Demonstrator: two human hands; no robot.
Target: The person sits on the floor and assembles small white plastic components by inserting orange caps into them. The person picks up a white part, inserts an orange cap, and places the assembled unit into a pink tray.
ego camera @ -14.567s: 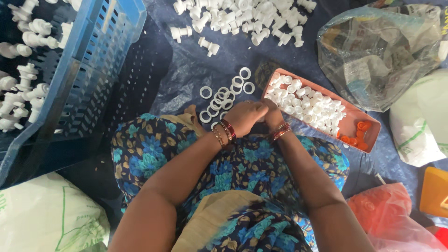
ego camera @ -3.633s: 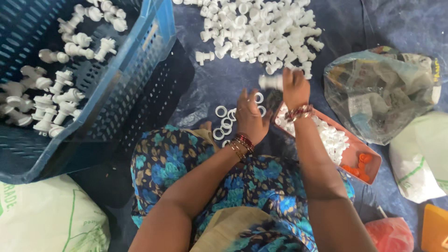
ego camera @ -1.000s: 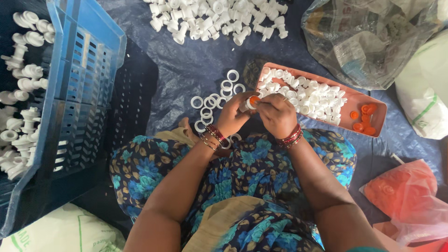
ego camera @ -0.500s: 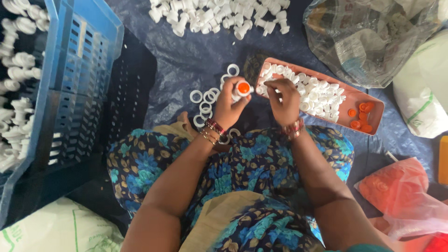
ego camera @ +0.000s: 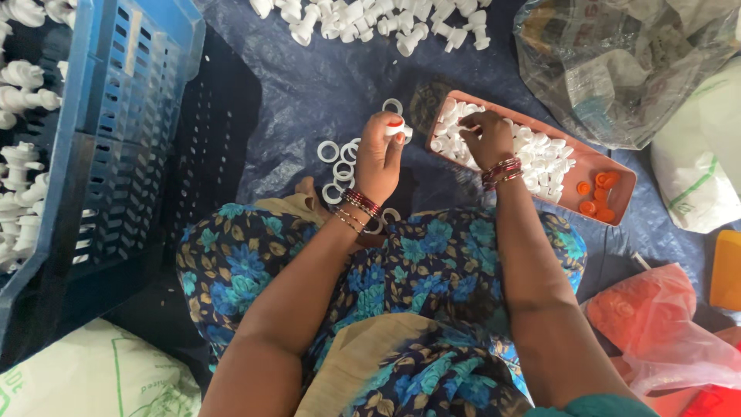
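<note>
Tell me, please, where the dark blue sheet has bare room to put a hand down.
Bare dark blue plastic sheet lies between the blue slotted crate, the white plastic rings and the heap of white plastic fittings. Crowded: the long orange tray, where the right hand reaches.

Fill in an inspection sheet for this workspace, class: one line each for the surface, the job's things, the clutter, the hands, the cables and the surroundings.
Surface: dark blue sheet on the floor, wrinkled.
Job's things: small white part with orange insert; orange tray of white caps and a few orange discs; white rings; white fittings pile.
Clutter: clear plastic bag, orange bags, white sacks.
Hands: left hand holds the small part; right hand reaches into the caps.
Cables: nothing seen.
Surroundings: blue crate holding white fittings, at the person's left.
</note>
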